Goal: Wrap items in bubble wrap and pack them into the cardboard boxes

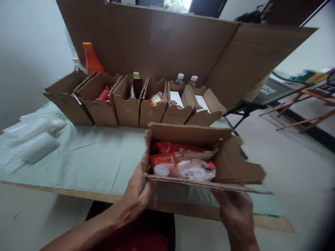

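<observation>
While the left hand point(136, 195) and right hand point(237, 212) clasp the carton point(235, 167), its packets point(195, 169) (print unreadable) lie inside.

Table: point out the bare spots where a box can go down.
Bare cloth lies between the plastic bags on the left, the row of cartons behind and the box held in front. Crowded along the back and far left.

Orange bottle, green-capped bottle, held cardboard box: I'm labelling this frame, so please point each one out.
orange bottle point(92, 62): head view, on its body.
green-capped bottle point(136, 75): head view, on the cap.
held cardboard box point(188, 135): head view, on its rear flap.
</observation>
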The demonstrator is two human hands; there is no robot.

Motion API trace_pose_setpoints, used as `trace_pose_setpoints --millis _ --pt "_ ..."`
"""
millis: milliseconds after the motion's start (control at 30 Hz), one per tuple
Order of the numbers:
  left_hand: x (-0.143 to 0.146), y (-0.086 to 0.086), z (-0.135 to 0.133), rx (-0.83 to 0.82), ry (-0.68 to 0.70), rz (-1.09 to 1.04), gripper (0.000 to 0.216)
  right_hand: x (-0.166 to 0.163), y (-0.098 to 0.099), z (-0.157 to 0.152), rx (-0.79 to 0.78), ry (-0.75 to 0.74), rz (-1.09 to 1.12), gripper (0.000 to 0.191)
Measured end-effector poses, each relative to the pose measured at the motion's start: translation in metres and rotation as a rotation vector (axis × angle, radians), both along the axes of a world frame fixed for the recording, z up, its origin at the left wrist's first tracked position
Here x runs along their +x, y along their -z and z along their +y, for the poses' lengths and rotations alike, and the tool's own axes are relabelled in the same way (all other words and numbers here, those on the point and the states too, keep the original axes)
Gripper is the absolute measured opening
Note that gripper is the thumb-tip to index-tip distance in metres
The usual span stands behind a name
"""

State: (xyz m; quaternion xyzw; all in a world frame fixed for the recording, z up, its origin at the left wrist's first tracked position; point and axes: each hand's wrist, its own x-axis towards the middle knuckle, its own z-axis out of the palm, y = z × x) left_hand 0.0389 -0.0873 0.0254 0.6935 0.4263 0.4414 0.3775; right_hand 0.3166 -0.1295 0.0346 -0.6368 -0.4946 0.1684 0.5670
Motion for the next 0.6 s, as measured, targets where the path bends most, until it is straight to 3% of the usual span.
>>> trace_pose_setpoints --millis 133,233,333,500,600 --pt "-0.036 0.010 -0.009 -0.114 -0.183 0.022 0.049 -0.037 0.010 0.031 0.000 -0.219 0.081 0.040" --pt "-0.029 0.011 -0.002 -0.106 -0.217 0.040 0.047 -0.038 0.011 0.060 0.015 -0.327 0.172 0.049" --pt "0.010 0.018 -0.010 -0.098 -0.104 0.042 0.060 -0.004 0.017 0.063 0.051 -0.259 0.226 0.049" --pt "0.095 0.033 -0.033 0.053 0.215 0.096 0.102 0.084 0.023 0.055 0.205 0.035 0.406 0.056" --pt "0.139 0.034 -0.031 0.073 0.420 0.208 0.118 0.129 0.018 0.069 0.215 0.092 0.299 0.068"
